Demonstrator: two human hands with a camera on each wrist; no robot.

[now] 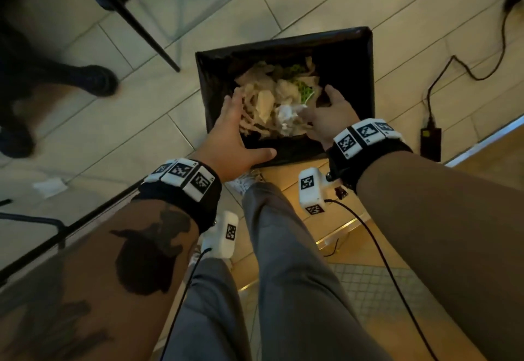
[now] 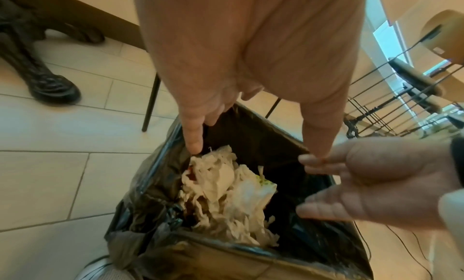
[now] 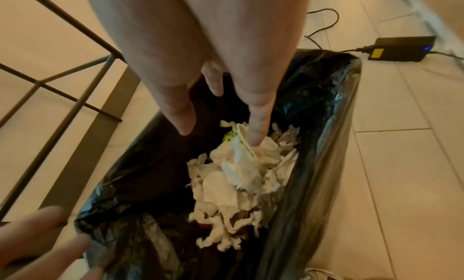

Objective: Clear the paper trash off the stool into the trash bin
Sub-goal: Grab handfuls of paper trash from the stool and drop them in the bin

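Paper trash (image 1: 272, 105) is seen from the head view heaped inside the lined trash bin (image 1: 351, 49), between the left hand (image 1: 235, 134) at 9 o'clock and the right hand (image 1: 331, 117) at 3 o'clock, both spread and holding nothing. From the left wrist, straight fingers (image 2: 193, 137) are shown over the liner rim. From the right wrist, room is judged ample; hands are best lifted straight up, clear of the loose liner (image 3: 334, 125).
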